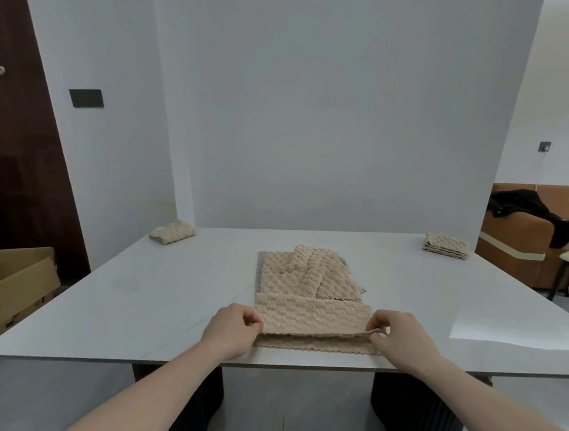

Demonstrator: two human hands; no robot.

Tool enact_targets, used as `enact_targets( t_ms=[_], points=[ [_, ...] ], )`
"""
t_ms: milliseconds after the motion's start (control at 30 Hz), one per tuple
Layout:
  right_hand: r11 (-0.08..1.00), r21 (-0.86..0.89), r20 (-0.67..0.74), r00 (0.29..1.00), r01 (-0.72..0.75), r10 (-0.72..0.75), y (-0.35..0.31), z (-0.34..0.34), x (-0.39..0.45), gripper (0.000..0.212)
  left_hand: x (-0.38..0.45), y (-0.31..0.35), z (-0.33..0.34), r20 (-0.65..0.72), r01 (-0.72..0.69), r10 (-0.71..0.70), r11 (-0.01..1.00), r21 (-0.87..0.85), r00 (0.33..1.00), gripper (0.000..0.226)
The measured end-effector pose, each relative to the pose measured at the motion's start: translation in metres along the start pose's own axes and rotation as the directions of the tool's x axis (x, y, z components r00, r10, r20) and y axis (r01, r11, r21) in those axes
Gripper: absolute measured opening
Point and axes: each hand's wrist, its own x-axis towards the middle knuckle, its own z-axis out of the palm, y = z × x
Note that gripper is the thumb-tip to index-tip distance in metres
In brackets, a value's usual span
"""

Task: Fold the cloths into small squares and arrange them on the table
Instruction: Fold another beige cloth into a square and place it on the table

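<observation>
From the head view, a white tabletop (133, 309) fills the middle of the room, its near edge close to the person. Right at that near edge lies a beige cloth (314, 316) folded over on itself, the upper layer raised a little above the lower one, whose zigzag hem shows along the near side.

The left hand (231, 330) has its grip pinched on the left end of the upper layer, fingers curled round the edge. The right hand (400, 336) pinches the right end of the same layer between thumb and fingertips, a small tab of fabric showing in the pinch. Both forearms reach in from the near side.

Just beyond this cloth, touching its far edge, sits a loose pile (307, 271) of more beige cloths, one strip draped crookedly over the top, with a grey layer peeking out on the left and right.

At the far left corner of the tabletop rests a folded square (172, 232), somewhat puffy. At the far right corner rests a folded stack (447, 250), flatter, its layered edges visible on the near side. The two are well apart.

A cardboard box (16, 285) stands left of the tabletop; a brown sofa (522, 252) with a black garment (527, 212) on it is at the right.
</observation>
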Motion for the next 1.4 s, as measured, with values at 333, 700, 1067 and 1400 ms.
enact_targets(
  t_ms=[333,700,1067,1400],
  points=[
    [0.998,-0.035,0.059,0.997,0.059,-0.057,0.010,0.010,-0.009,0.014,-0.003,-0.005,0.012,0.005,-0.024,0.024,0.991,0.132,1.000,0.018],
    [0.998,-0.028,0.006,0.999,0.050,-0.050,-0.002,0.022,0.022,0.036,-0.004,0.046,0.030,0.041,-0.335,0.333,0.934,0.124,0.942,0.034],
    [0.977,-0.214,0.178,0.984,0.010,0.029,0.005,0.049,0.017,0.065,0.008,0.061,0.085,0.286,-0.364,0.269,0.859,0.361,0.920,0.068],
    [0.963,-0.269,0.192,0.980,-0.001,0.054,0.007,0.054,0.021,0.068,0.010,0.050,0.102,0.251,-0.343,0.258,0.848,0.404,0.933,0.071]
  ],
)
